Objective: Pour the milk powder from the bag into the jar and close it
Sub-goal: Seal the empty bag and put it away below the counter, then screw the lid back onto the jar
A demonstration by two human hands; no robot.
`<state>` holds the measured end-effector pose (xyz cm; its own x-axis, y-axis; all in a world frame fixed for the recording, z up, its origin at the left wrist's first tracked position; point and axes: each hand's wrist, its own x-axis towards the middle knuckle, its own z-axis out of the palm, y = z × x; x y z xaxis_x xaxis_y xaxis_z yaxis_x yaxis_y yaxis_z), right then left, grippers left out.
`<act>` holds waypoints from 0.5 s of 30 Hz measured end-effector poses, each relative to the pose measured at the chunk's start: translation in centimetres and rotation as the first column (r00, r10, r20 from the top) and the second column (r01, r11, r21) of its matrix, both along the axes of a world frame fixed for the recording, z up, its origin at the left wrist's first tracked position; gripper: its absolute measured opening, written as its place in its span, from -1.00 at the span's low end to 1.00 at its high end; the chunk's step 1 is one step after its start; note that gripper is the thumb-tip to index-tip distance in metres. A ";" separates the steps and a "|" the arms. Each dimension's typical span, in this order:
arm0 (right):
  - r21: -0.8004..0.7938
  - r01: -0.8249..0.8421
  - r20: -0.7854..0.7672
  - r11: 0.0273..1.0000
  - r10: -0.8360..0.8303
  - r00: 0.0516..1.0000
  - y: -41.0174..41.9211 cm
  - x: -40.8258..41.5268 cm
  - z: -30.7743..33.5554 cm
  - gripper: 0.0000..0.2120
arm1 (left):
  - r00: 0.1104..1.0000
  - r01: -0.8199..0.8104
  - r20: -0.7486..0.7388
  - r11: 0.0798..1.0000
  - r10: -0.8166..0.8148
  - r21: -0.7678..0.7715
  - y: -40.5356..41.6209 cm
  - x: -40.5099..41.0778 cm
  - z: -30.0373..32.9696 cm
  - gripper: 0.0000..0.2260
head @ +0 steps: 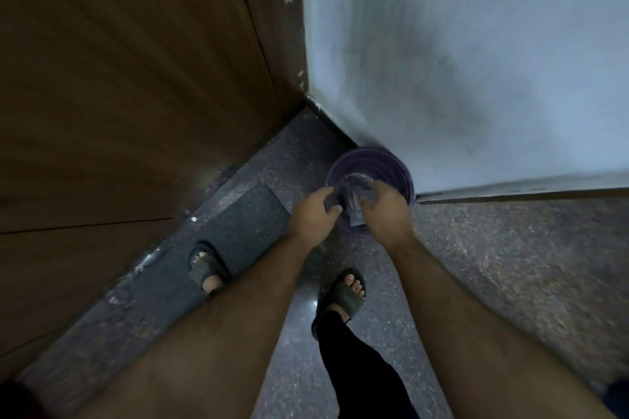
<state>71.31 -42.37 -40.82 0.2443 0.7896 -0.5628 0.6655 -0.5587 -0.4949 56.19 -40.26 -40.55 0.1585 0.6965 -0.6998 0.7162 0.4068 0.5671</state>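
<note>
Both hands out over a purple bin (391, 163) standing on the speckled floor (510, 248), tucked against the pale wall (476, 44) close to the corner with the wooden panel (119, 78). Left hand (315, 214) at the bin's near-left rim, fingers (332, 211) loosely curled; whether gripping anything: cannot tell, too blurred. Right hand (386, 209) just beside it over the bin mouth, fingers (369, 204) curled around a crumpled, translucent wrapper-like thing, likely the bag (354, 202), held between the two hands above the bin interior. No jar seen. Dark mat (238, 214) on floor to the left, one sandalled foot (206, 265) on it, other foot (347, 292) on bare floor below the hands. Heavy motion blur, dim light.
</note>
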 end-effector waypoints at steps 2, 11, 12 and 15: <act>0.045 -0.043 -0.025 0.998 0.044 0.999 1.4 -1.8 5.3 -0.62 | 0.999 0.045 -0.023 0.997 -0.044 0.067 0.9 -1.8 5.4 -0.54; 0.368 -0.287 0.059 0.885 0.286 0.956 8.3 -11.2 25.8 -0.59 | 0.981 0.140 -0.182 0.902 -0.070 0.409 5.1 -13.3 26.6 -0.52; 0.405 -0.314 0.071 0.859 0.313 0.947 9.0 -12.5 27.7 -0.59 | 0.977 0.153 -0.202 0.883 -0.067 0.444 5.4 -14.8 28.6 -0.52; 0.531 -0.384 0.124 0.756 0.379 0.917 11.6 -16.3 33.2 -0.59 | 0.966 0.169 -0.256 0.820 -0.028 0.547 6.8 -19.7 34.5 -0.52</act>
<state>55.00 -30.81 -7.63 -0.1394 0.9900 -0.0226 0.7715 0.0943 -0.6292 36.48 -33.48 -6.00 0.1344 0.9667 -0.2176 0.8712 -0.0106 0.4908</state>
